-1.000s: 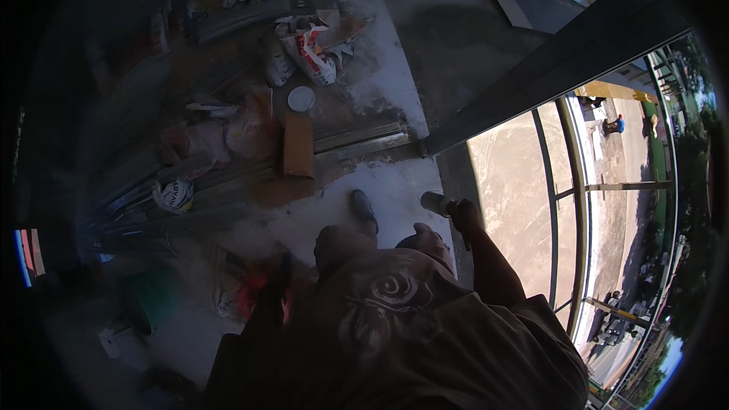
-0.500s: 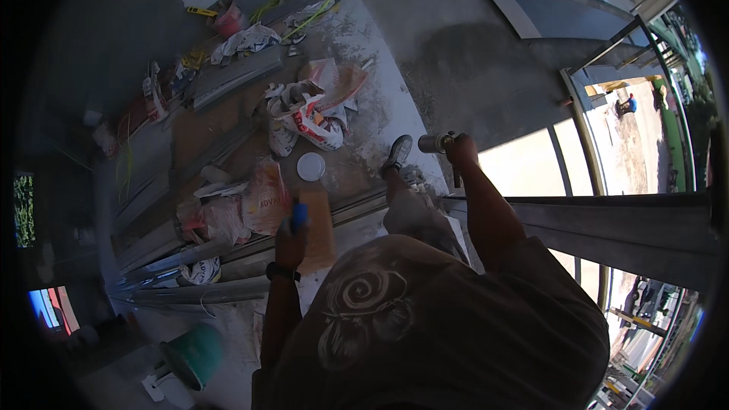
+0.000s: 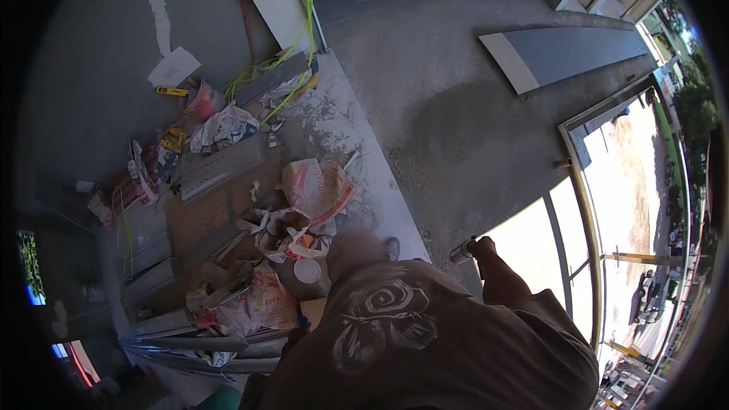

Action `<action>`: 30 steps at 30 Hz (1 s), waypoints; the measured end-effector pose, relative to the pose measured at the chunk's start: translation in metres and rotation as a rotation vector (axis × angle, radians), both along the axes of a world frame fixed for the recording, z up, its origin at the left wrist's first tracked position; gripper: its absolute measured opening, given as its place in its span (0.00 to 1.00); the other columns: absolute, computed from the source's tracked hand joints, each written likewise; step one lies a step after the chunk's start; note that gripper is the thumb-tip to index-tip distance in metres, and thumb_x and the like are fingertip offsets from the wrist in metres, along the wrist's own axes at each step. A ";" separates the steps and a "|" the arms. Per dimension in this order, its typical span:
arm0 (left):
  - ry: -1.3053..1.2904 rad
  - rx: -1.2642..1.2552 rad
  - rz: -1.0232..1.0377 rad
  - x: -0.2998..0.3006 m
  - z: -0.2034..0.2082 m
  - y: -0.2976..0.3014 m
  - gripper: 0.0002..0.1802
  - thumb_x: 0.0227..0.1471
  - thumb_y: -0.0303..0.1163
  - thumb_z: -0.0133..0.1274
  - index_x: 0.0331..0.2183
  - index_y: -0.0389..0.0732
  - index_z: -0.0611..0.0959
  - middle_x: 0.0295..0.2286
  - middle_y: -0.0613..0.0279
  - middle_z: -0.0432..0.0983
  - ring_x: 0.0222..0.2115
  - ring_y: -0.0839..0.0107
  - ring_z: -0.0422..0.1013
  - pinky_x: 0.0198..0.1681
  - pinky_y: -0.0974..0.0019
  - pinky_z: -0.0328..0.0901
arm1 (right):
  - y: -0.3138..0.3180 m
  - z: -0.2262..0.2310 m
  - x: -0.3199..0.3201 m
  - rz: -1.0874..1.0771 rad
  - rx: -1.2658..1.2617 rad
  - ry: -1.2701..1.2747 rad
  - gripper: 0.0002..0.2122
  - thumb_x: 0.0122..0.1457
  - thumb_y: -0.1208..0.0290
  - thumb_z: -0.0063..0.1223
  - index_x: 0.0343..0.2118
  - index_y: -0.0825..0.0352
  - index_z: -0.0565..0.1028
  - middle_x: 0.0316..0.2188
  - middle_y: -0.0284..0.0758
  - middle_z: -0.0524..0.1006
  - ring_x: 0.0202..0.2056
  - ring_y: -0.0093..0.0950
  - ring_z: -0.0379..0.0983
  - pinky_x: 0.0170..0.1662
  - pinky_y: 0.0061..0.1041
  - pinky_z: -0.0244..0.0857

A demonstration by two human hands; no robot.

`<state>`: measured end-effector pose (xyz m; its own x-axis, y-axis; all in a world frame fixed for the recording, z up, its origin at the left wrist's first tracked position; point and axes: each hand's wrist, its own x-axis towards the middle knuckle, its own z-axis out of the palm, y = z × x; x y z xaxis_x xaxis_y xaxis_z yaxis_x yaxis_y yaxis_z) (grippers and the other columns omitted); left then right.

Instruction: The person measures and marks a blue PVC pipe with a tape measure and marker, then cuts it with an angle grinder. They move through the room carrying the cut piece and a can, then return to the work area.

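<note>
My right hand (image 3: pixel 484 247) is out to the right, its fingers closed round a silver cylindrical thing (image 3: pixel 462 252) whose exact kind I cannot make out. A thin part hangs below that fist. Low at my left side, my left hand (image 3: pixel 295 339) is dark and mostly hidden by my shirt. A bit of a small blue object (image 3: pixel 304 323) shows at its fingers. Close beyond the left hand are a brown board (image 3: pixel 312 310), a crumpled red-and-white sack (image 3: pixel 269 298) and a round white lid or tub (image 3: pixel 307 271). One shoe (image 3: pixel 392 248) shows ahead of my knee.
Torn sacks (image 3: pixel 315 188), metal profiles (image 3: pixel 220 171), a pink bucket (image 3: pixel 203 100) and a yellow-green cable (image 3: pixel 307 7) clutter the left. A flat grey panel (image 3: pixel 569 57) lies far right. A metal frame (image 3: pixel 581 182) borders a sunlit opening. A green bucket (image 3: pixel 220 399) is at the lower edge.
My view has shifted, and my leg has come forward and up. My left hand has drawn back behind my shirt; the right hand still holds the silver cylinder, now lower in view.
</note>
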<state>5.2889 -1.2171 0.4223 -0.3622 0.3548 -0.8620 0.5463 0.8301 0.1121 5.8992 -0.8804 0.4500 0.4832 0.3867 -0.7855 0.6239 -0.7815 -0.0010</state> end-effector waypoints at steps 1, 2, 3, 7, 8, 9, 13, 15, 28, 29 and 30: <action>-0.015 0.011 -0.022 0.001 -0.001 0.034 0.24 0.51 0.52 0.61 0.37 0.39 0.86 0.33 0.47 0.83 0.37 0.51 0.81 0.39 0.52 0.73 | 0.014 -0.008 0.010 0.019 0.079 -0.034 0.19 0.55 0.61 0.60 0.43 0.72 0.79 0.37 0.46 0.81 0.38 0.35 0.79 0.38 0.34 0.74; -0.025 0.025 -0.049 -0.001 -0.003 0.072 0.24 0.51 0.52 0.61 0.37 0.39 0.86 0.33 0.48 0.83 0.36 0.52 0.81 0.39 0.52 0.73 | 0.030 -0.017 0.021 0.018 0.151 -0.069 0.17 0.52 0.62 0.61 0.36 0.73 0.79 0.26 0.44 0.81 0.24 0.32 0.79 0.27 0.34 0.74; -0.032 0.044 -0.084 -0.005 -0.008 0.111 0.24 0.51 0.51 0.61 0.37 0.39 0.86 0.33 0.48 0.83 0.36 0.52 0.81 0.39 0.52 0.74 | 0.045 -0.026 0.035 0.042 0.146 -0.082 0.15 0.52 0.63 0.62 0.32 0.73 0.79 0.24 0.42 0.80 0.23 0.32 0.78 0.25 0.33 0.73; -0.035 0.159 -0.461 -0.037 -0.035 0.280 0.23 0.50 0.50 0.61 0.38 0.41 0.86 0.33 0.50 0.83 0.36 0.53 0.81 0.38 0.52 0.75 | 0.103 -0.056 0.064 -0.130 0.191 -0.048 0.12 0.52 0.65 0.65 0.25 0.71 0.79 0.22 0.38 0.80 0.21 0.30 0.77 0.25 0.32 0.71; -0.016 0.215 -0.624 -0.047 -0.044 0.327 0.22 0.50 0.50 0.61 0.38 0.41 0.86 0.33 0.50 0.83 0.36 0.53 0.81 0.38 0.52 0.75 | 0.117 -0.058 0.068 -0.135 0.194 -0.006 0.14 0.52 0.62 0.66 0.26 0.70 0.80 0.21 0.38 0.80 0.22 0.29 0.77 0.26 0.30 0.72; 0.030 0.279 -0.827 -0.057 -0.051 0.376 0.22 0.50 0.50 0.62 0.38 0.41 0.86 0.33 0.50 0.83 0.35 0.54 0.81 0.38 0.52 0.75 | 0.135 -0.055 0.073 -0.153 0.043 0.038 0.29 0.52 0.52 0.68 0.44 0.77 0.79 0.37 0.46 0.83 0.40 0.35 0.83 0.38 0.32 0.75; 0.150 0.357 -1.065 -0.078 -0.066 0.581 0.25 0.49 0.52 0.62 0.39 0.41 0.87 0.31 0.51 0.83 0.34 0.54 0.81 0.35 0.52 0.74 | 0.190 -0.049 0.037 -0.033 -0.023 -0.168 0.28 0.55 0.50 0.63 0.43 0.77 0.80 0.37 0.47 0.84 0.40 0.36 0.83 0.40 0.33 0.77; -0.042 0.412 -0.575 -0.079 -0.056 0.692 0.31 0.48 0.56 0.62 0.41 0.36 0.85 0.33 0.46 0.83 0.35 0.51 0.81 0.37 0.51 0.73 | 0.222 -0.033 0.035 -0.263 -0.037 -0.006 0.30 0.55 0.52 0.62 0.48 0.78 0.77 0.43 0.48 0.82 0.48 0.35 0.81 0.46 0.30 0.75; -0.024 0.372 0.107 0.021 0.022 1.140 0.37 0.49 0.61 0.61 0.37 0.29 0.83 0.31 0.42 0.82 0.35 0.47 0.79 0.42 0.51 0.71 | 0.670 -0.073 0.051 -0.211 -0.101 0.034 0.24 0.54 0.58 0.63 0.44 0.76 0.79 0.43 0.50 0.82 0.47 0.40 0.81 0.46 0.36 0.74; -0.004 0.240 0.134 0.025 0.011 1.140 0.39 0.49 0.62 0.60 0.40 0.29 0.83 0.35 0.41 0.82 0.39 0.48 0.79 0.44 0.52 0.71 | 0.710 -0.074 0.061 -0.185 -0.101 0.027 0.23 0.54 0.58 0.63 0.44 0.76 0.79 0.43 0.51 0.82 0.47 0.41 0.81 0.46 0.37 0.74; 0.017 0.111 0.160 0.028 -0.002 1.140 0.40 0.49 0.63 0.60 0.42 0.29 0.84 0.38 0.40 0.82 0.43 0.49 0.79 0.46 0.53 0.71 | 0.749 -0.072 0.073 -0.161 -0.097 0.017 0.23 0.53 0.59 0.63 0.44 0.76 0.79 0.43 0.51 0.82 0.47 0.41 0.81 0.46 0.37 0.74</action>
<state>5.3173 -0.0770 0.4204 -0.4355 0.3843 -0.8140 0.4108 0.8895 0.2002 5.9720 -0.1311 0.3782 0.5189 0.2276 -0.8240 0.4909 -0.8684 0.0693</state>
